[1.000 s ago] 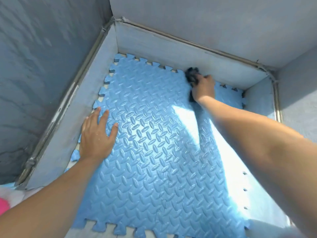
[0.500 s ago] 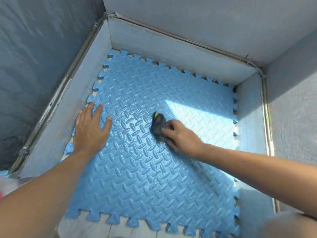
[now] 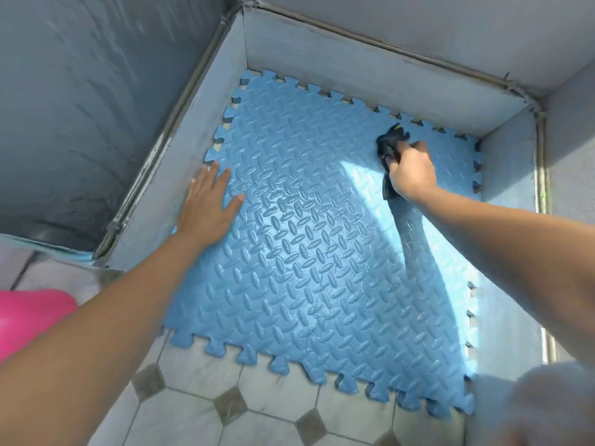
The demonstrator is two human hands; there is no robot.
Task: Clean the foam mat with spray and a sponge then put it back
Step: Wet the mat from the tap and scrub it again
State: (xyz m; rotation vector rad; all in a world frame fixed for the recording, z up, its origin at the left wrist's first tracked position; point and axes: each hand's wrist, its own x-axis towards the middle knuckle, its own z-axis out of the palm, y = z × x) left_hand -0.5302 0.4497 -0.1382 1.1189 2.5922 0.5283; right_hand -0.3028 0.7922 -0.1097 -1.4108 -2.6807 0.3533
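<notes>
Seemingly mid-scrub, the head view shows the right hand [image 3: 412, 170] clenched around a dark crumpled sponge [image 3: 390, 141] at the far right corner of the blue diamond-embossed interlocking foam mat [image 3: 306, 252], while the left hand [image 3: 209, 204] lies flat and spread on its left edge. Putting it back remains undone. Grey walls [image 3: 354, 72] hem three sides closely; only the near edge opens onto the octagon-tiled floor [image 3: 257, 413].

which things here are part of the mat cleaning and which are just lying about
Part of the job:
blue textured foam mat
dark sponge in the right hand
left hand flat on the mat

Lying about:
pink plastic object
white fluffy thing
</notes>
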